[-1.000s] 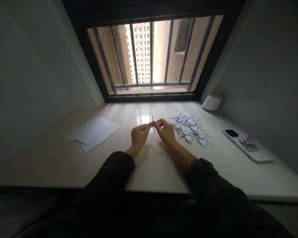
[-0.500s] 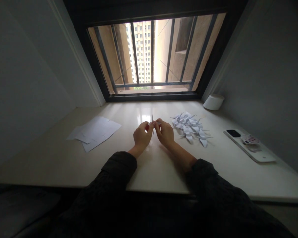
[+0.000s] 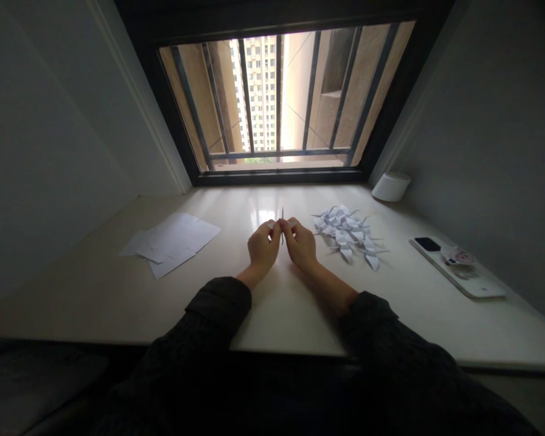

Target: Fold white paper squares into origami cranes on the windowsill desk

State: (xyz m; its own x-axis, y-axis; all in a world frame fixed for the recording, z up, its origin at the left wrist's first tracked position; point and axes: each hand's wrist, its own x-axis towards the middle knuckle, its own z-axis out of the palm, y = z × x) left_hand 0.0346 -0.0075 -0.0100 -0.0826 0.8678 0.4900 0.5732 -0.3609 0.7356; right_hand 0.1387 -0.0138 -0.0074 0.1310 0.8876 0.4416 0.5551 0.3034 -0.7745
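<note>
My left hand (image 3: 262,244) and my right hand (image 3: 301,243) meet over the middle of the white sill, fingers pinched close together. Between their fingertips they hold a small folded paper crane (image 3: 282,213). One thin point of it sticks up and away from me, and another hangs down toward me. A bit of white paper shows beside each hand's fingers; the crane's middle is hidden by them. Right of my right hand lies a pile of white folded paper cranes (image 3: 343,227).
Several white paper sheets (image 3: 181,239) lie overlapping at the left. A phone (image 3: 476,283) with a round grip on its back rests at the right. A white cylindrical object (image 3: 391,186) stands in the back right corner, near the barred window (image 3: 279,175).
My left hand has shifted slightly right and the hands' fingertips are closer together. Paper now shows on both sides of the fingers. The pile and sheets stay in place.
</note>
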